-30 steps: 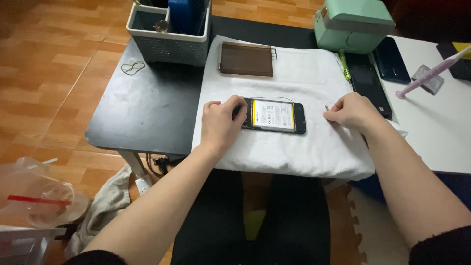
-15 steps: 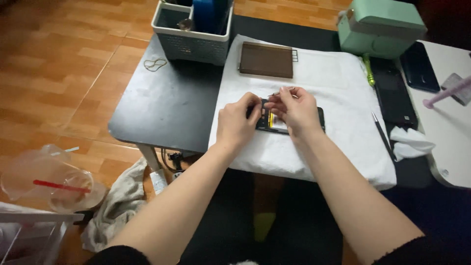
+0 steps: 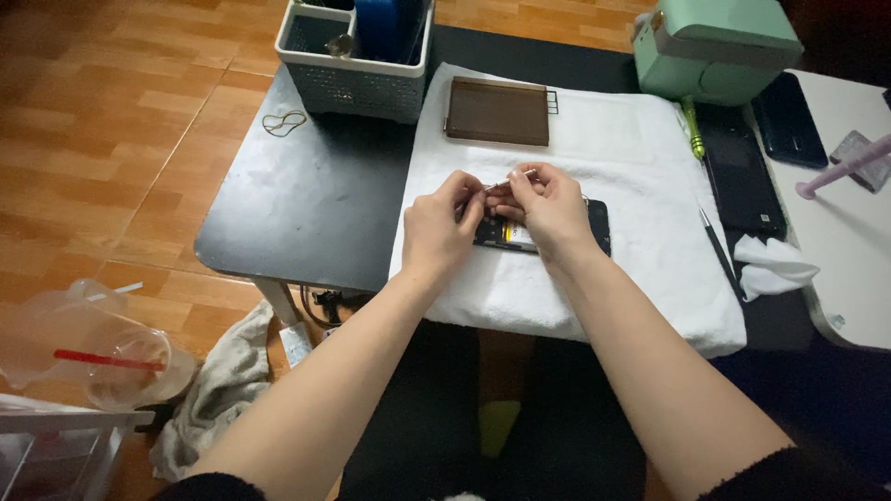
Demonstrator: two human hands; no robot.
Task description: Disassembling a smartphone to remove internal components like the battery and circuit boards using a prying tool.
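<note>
The left hand [image 3: 441, 227] and the right hand [image 3: 549, 209] are close together over the middle of the white towel [image 3: 594, 139]. Their fingertips meet on a thin silver tool [image 3: 509, 179] — it looks like tweezers, and both hands pinch it, the left at one end, the right at the other. The fingers are curled in, not spread.

Right under the hands lies the phone [image 3: 599, 227]. It is flat on the towel with its back off, so a bit of the yellow-and-dark inside shows between the wrists. The right hand covers most of it.

This looks like a small picking step: the tool is held just above the open phone, maybe with a tiny part in it, but that part is too small to see. The next move probably needs slow, steady fingers and a gentle touch, so nothing slips into the towel.

At 12 o'clock from the hands sits a brown flat tray [image 3: 497, 111] on the towel. At 11 o'clock is a grey basket [image 3: 353, 88] with a blue thing inside. At 1 o'clock stands a green box [image 3: 715, 46]. At 3 o'clock lie a dark pen-like tool [image 3: 719, 250] and a crumpled white tissue [image 3: 775, 264] — both on the black bench [image 3: 297, 204]. Another dark phone [image 3: 789, 119] rests at 2 o'clock. At 8 o'clock, on the wooden floor, is a clear plastic cup [image 3: 111, 357].
</note>
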